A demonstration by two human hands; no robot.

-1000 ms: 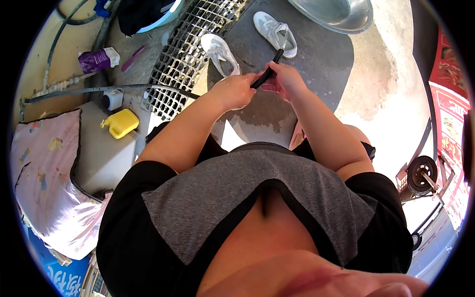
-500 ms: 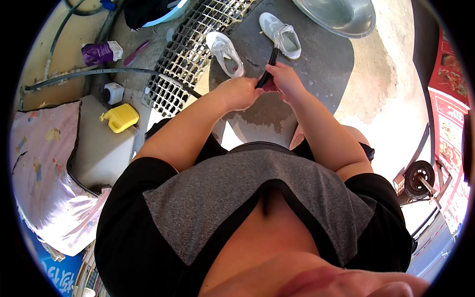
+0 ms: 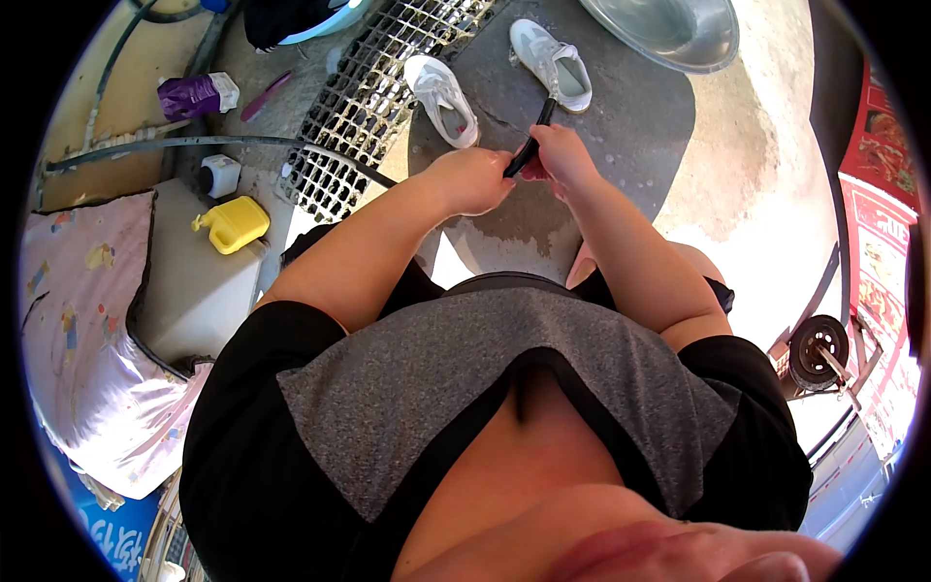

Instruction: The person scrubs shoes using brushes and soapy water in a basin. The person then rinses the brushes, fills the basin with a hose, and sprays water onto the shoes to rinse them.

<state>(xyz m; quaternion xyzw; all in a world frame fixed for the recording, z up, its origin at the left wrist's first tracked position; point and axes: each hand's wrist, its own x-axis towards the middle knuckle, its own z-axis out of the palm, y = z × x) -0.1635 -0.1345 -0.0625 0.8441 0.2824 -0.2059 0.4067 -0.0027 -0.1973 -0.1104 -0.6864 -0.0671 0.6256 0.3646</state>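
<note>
My right hand (image 3: 565,155) is closed round the end part of a black hose (image 3: 529,147). My left hand (image 3: 472,178) is closed beside it, also on the hose, its fingers partly hidden from above. The hose end points away from me at a white-grey sneaker (image 3: 550,60), and what looks like clear water runs from it into the shoe's opening. To the left, a second sneaker (image 3: 441,97) lies on the wet concrete with its opening towards me, touched by neither hand.
A metal basin (image 3: 679,34) stands at the upper right. Left of the shoes runs a white drain grate (image 3: 364,116), with the hose crossing it. Further left are a yellow jug (image 3: 238,225), a purple bag (image 3: 189,98), a purple brush (image 3: 267,97) and a light-blue tub (image 3: 339,21) with dark cloth.
The hose end has shifted slightly to the right, over the right sneaker's opening. Both hands keep their hold, and the sneakers lie as before.
</note>
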